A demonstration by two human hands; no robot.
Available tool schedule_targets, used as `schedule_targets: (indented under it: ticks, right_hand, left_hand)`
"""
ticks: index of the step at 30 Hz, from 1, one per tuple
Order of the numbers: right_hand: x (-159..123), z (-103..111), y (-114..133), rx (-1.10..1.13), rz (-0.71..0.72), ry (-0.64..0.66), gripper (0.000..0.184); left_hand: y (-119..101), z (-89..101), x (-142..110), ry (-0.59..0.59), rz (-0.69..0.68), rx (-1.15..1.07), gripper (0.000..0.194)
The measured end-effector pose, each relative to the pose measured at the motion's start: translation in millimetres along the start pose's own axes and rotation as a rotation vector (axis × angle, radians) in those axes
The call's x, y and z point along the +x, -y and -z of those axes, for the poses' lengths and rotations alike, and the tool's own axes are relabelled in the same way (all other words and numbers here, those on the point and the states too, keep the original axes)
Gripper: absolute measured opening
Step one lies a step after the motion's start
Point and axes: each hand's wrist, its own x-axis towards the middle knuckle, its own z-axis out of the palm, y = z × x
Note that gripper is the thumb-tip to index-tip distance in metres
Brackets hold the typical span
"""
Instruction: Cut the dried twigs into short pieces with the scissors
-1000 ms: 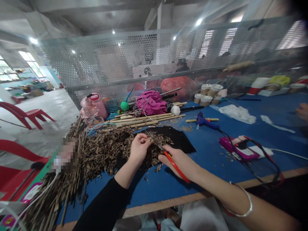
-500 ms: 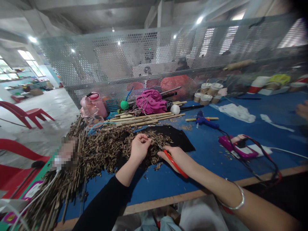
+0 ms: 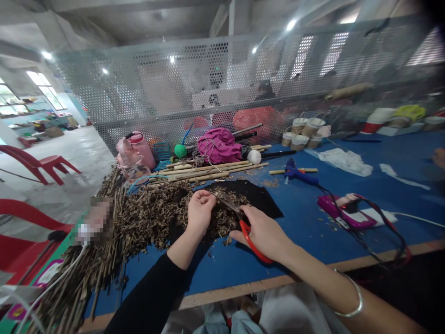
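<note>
Red-handled scissors (image 3: pixel 251 245) are gripped in my right hand (image 3: pixel 267 232), their blades pointing left toward my other fingertips. My left hand (image 3: pixel 200 214) is closed in a pinch over the pile; what sits between its thumb and fingers is too small to make out. Below both hands lies a heap of dried, curled brown plant pieces (image 3: pixel 153 215), partly on a black cloth (image 3: pixel 266 202). To the left, a thick bundle of thin brown stalks (image 3: pixel 93 273) reaches the table's near edge.
Thin bamboo sticks (image 3: pixel 208 172), a magenta cloth (image 3: pixel 219 146) and a pink bottle (image 3: pixel 144 150) stand behind the heap. On the right are a blue glue gun (image 3: pixel 295 172), a purple power strip (image 3: pixel 347 213) with cables, and small cups (image 3: pixel 299 140). A perforated metal screen (image 3: pixel 174 88) closes the back.
My right hand has shifted slightly right and down, and more of the scissor blades shows. My left hand has moved a little left and up, still pinched.
</note>
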Motion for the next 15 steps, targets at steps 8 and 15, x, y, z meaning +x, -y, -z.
schedule_targets:
  ticks: [8, 15]
  right_hand:
    - [5.5, -8.1, 1.8, -0.02, 0.028, -0.03, 0.062]
    - [9.5, -8.3, -2.6, 0.086, 0.033, -0.029, 0.056]
  left_hand:
    - [0.2, -2.2, -2.9, 0.079, -0.018, 0.068, 0.024]
    - [2.9, 0.3, -0.8, 0.086, -0.047, 0.127, 0.023]
